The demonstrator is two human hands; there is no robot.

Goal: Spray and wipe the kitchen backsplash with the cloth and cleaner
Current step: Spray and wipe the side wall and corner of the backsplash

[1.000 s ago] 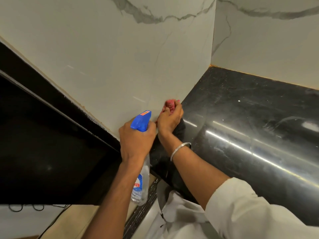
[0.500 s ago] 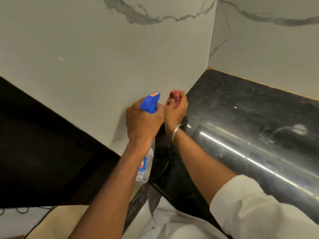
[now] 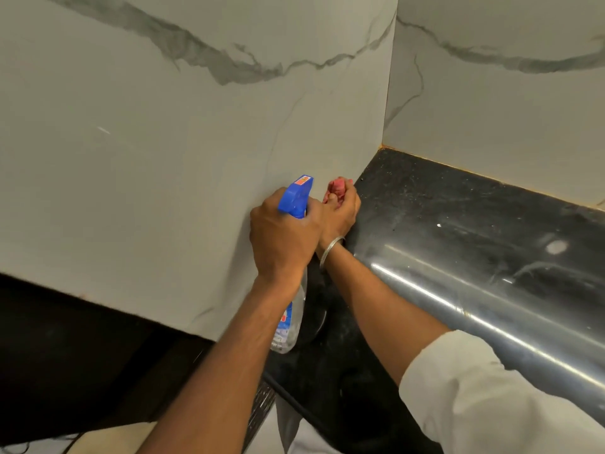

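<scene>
A: Step in hand? Looks like wiping: right hand (image 3: 340,211) is bunching the red cloth (image 3: 335,188) tight against the backsplash (image 3: 163,165), low, just above the worktop (image 3: 458,231).

B: Left hand (image 3: 283,237) is wrapping the spray bottle (image 3: 293,290), nozzle facing the tile. Next probably needs another squirt, then a wider sweep.

A: Trigger finger is hiding; wetness on the tile is unreadable.
</scene>
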